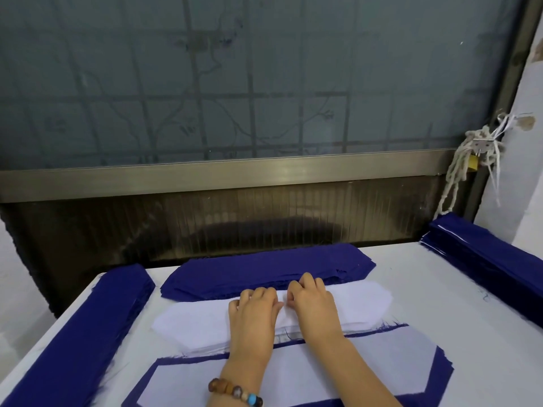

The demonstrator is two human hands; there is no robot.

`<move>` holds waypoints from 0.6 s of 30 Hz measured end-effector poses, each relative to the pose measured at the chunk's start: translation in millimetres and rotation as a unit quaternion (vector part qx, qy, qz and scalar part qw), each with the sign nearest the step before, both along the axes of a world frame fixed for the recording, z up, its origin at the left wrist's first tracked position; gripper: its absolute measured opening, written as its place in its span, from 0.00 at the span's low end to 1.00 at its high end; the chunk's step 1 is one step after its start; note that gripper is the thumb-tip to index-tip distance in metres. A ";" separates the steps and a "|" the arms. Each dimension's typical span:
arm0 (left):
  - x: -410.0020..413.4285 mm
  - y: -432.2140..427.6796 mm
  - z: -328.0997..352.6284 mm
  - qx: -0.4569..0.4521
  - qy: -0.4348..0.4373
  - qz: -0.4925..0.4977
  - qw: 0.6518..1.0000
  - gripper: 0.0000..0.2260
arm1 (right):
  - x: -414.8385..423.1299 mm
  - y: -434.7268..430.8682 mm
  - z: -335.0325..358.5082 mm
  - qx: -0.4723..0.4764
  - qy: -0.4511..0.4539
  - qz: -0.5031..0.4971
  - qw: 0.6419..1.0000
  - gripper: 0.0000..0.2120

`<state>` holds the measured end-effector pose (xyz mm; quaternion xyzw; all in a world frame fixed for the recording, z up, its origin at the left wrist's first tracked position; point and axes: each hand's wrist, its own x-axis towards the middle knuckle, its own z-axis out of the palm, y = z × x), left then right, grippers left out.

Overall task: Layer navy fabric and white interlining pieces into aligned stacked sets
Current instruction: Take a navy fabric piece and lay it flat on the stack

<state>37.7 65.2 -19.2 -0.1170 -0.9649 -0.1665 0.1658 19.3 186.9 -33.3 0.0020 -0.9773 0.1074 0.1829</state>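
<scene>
White interlining piece lies on a navy fabric piece at six o'clock, nearest us, with the navy showing as a border around it. Our left wrist wears a bead bracelet.

Just beyond, mid-table, sits the white interlining stack, with both our hands on it side by side. Our right hand has its fingers curled in narrow, thumb and forefinger pinching the top white sheet near the stack's far edge. Our left hand bends its fingers down onto the same sheet; we cannot tell whether they grip it.

At twelve o'clock a navy stack lies against the white stack's far edge. Longer navy piles run along nine o'clock and three o'clock. Farthest off stands a frosted window.
</scene>
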 end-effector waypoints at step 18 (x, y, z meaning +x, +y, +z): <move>-2.9 1.8 -3.7 -0.013 0.007 0.046 0.999 0.12 | -1.9 1.4 -0.6 0.010 0.067 0.055 0.996 0.12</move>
